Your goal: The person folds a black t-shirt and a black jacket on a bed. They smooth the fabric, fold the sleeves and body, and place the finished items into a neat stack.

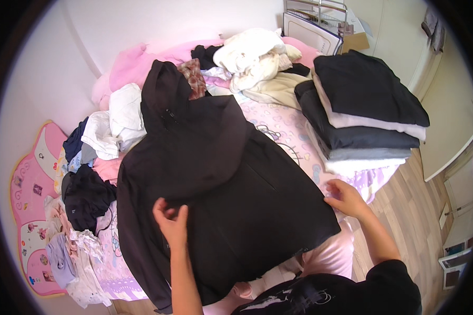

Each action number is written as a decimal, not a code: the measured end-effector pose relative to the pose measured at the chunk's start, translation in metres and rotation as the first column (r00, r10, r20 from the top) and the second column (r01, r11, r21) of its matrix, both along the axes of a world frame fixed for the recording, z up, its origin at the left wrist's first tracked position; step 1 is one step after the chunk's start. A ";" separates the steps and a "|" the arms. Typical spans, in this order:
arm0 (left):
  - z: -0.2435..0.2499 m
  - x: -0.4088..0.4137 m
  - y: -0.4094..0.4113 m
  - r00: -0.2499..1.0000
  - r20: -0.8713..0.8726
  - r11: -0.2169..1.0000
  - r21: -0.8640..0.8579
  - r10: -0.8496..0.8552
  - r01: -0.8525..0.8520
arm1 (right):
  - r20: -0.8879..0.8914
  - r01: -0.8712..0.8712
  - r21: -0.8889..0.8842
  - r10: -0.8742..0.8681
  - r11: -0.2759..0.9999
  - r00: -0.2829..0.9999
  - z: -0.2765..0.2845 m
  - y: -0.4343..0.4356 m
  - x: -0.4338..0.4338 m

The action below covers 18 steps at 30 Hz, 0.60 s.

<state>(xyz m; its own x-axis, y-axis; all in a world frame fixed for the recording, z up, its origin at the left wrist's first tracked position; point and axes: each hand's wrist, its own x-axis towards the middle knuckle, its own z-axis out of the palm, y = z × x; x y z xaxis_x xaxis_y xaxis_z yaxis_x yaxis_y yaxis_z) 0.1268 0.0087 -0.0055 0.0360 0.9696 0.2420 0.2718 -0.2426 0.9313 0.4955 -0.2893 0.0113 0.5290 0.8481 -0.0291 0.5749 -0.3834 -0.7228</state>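
A black hooded jacket [220, 189] lies spread across the bed, its hood pointing away from me and one sleeve folded across its upper part. The other sleeve runs down its left side. Over the jacket's lower left part is my left hand [171, 218], fingers curled and apart with nothing between them; whether it touches the cloth I cannot tell. At the jacket's right edge, my right hand [345, 197] has its thumb close to the fabric and its fingers apart, holding nothing.
A tall stack of folded clothes [370, 94] stands at the bed's right edge. Loose clothes [256, 55] lie heaped at the back, with more, including a black garment [86, 197], on the left. A pink headboard [31, 212] stands at the left, and a wire rack [319, 12] is beyond the bed.
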 end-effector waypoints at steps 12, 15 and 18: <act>0.032 -0.042 0.063 0.975 0.221 0.767 -0.626 -0.002 0.143 | -0.321 0.183 -0.087 -0.201 0.979 0.925 -0.042 -0.058 -0.054; 0.048 -0.051 0.074 0.941 0.269 0.847 -0.433 -0.205 0.309 | -0.343 0.210 -0.009 -0.200 0.978 0.918 -0.038 -0.052 -0.062; 0.085 -0.060 0.089 0.893 0.357 0.921 -0.171 -0.274 0.351 | -0.414 0.256 0.111 -0.189 0.960 0.890 -0.052 -0.051 -0.065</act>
<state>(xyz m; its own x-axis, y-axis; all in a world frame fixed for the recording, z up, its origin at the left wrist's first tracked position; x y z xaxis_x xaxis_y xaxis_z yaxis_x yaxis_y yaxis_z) 0.0673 0.0980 0.0797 0.3041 0.9501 0.0694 -0.1044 -0.0392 0.9938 0.4307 -0.3400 -0.0403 0.6771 0.7203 -0.1508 0.1415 -0.3286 -0.9338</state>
